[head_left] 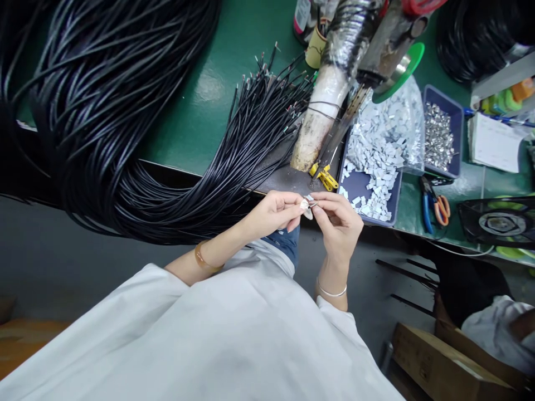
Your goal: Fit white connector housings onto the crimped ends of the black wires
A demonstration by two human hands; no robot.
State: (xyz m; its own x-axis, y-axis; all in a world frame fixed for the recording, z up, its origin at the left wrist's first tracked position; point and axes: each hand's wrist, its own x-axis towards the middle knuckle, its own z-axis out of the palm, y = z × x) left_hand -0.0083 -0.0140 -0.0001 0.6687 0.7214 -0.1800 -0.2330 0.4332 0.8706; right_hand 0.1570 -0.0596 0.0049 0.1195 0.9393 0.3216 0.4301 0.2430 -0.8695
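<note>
1. Left hand (281, 211) – thumb and index pinched on a small pale piece (308, 214), centre of frame.
2. Right hand (337, 223): thumb and fingertips closed on it from the right; exact contact too small to tell.
3. Piece is up off the bench, just below the yellow clip (326, 177) in frame, left of the blue tray (360, 182).
4. I'd brace with the left, make fine moves with the right – light pinch, fingertips clear of any edge.

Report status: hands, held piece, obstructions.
Left hand, right hand: both pinching small piece. Its details too small to tell. Yellow fixture close beyond; nothing seen blocking the pinch.
</note>
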